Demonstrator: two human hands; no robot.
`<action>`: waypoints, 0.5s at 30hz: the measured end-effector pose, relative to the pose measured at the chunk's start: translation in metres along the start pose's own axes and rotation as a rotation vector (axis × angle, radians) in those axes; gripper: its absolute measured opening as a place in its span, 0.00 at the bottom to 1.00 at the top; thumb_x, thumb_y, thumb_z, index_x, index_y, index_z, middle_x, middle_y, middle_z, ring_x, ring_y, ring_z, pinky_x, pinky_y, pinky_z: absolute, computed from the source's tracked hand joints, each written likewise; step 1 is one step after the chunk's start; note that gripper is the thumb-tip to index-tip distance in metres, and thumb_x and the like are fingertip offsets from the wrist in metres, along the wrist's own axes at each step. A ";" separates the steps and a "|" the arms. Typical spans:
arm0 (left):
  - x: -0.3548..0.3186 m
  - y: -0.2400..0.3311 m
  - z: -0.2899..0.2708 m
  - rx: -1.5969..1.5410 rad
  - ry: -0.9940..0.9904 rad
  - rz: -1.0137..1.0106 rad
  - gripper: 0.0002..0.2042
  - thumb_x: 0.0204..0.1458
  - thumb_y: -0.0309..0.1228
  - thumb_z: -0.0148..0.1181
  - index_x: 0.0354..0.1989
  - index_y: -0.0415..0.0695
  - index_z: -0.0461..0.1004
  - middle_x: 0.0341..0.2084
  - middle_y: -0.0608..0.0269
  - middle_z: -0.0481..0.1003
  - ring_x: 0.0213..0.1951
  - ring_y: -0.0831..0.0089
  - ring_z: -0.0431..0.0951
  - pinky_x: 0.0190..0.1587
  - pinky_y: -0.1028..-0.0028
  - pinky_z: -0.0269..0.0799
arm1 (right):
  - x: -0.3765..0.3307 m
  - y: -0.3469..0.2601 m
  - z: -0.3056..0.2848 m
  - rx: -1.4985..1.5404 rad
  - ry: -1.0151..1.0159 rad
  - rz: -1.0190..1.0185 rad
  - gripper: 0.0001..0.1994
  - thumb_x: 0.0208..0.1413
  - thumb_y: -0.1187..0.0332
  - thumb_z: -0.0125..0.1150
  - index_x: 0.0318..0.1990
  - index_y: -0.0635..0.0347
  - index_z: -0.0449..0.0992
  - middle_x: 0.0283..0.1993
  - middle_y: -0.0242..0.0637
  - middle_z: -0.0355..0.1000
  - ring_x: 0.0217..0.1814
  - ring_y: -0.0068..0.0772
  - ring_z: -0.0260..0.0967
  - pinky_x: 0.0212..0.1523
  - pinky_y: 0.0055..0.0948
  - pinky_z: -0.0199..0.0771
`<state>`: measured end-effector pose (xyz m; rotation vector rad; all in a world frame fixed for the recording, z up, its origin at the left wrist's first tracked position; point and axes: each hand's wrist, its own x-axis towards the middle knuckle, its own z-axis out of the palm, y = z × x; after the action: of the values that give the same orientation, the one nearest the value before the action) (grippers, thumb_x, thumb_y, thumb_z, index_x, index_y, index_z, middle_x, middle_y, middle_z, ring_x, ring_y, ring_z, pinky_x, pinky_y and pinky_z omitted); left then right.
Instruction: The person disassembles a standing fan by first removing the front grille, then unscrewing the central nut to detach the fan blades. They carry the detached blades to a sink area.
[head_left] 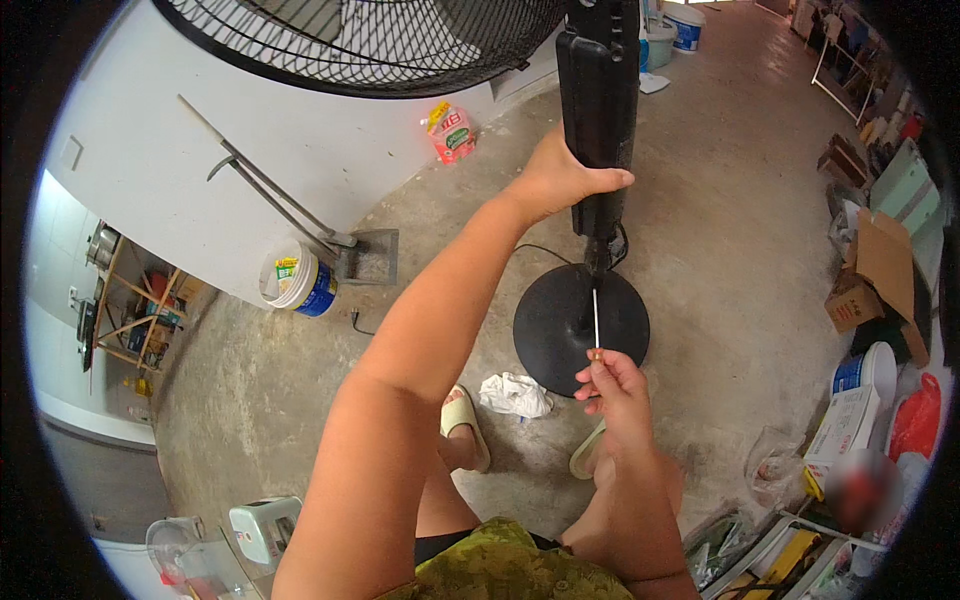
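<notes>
A black standing fan rises in front of me, its wire grille (pixel 400 60) at the top and its round base (pixel 540 335) on the floor. My left hand (pixel 560 182) is wrapped round the thick black column (pixel 598 110), thumb across its front and most fingers hidden behind. Lower down, my right hand (pixel 615 392) pinches a thin screwdriver (pixel 597 318) by its small end. The bright metal shaft points away from me toward the narrow bottom part of the column. Whether the tip sits in a screw is too small to tell.
A crumpled white cloth (pixel 515 395) lies beside the base. Leftward are a white bucket (pixel 300 283), a dustpan (pixel 370 257) and a red pouch (pixel 452 135). Cardboard boxes (pixel 880 270) and clutter line the right side. A power plug (pixel 357 320) lies on the floor.
</notes>
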<state>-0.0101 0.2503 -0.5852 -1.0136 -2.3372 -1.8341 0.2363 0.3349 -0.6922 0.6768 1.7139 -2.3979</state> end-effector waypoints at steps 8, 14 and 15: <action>0.003 -0.009 0.003 -0.027 -0.036 0.014 0.23 0.40 0.33 0.73 0.44 0.37 0.73 0.36 0.62 0.76 0.40 0.74 0.76 0.45 0.72 0.73 | 0.001 0.004 0.019 0.036 -0.109 0.005 0.10 0.63 0.69 0.51 0.49 0.62 0.70 0.36 0.33 0.74 0.29 0.19 0.69 0.26 0.19 0.66; 0.005 -0.025 -0.027 -0.359 0.042 -0.183 0.27 0.50 0.48 0.65 0.51 0.40 0.68 0.39 0.67 0.73 0.40 0.75 0.72 0.45 0.72 0.69 | -0.004 0.004 0.021 0.018 -0.113 0.005 0.10 0.63 0.69 0.51 0.48 0.61 0.70 0.36 0.33 0.75 0.30 0.19 0.70 0.26 0.19 0.66; 0.004 -0.026 -0.034 -0.322 0.087 -0.097 0.27 0.55 0.51 0.57 0.51 0.39 0.68 0.40 0.65 0.74 0.41 0.76 0.73 0.44 0.72 0.71 | -0.005 0.004 0.021 0.011 -0.112 0.009 0.10 0.63 0.69 0.51 0.48 0.61 0.70 0.36 0.33 0.75 0.30 0.19 0.70 0.26 0.19 0.66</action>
<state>-0.0383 0.2198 -0.5958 -0.8319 -2.1219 -2.2953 0.2358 0.3137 -0.6882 0.5390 1.6511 -2.3922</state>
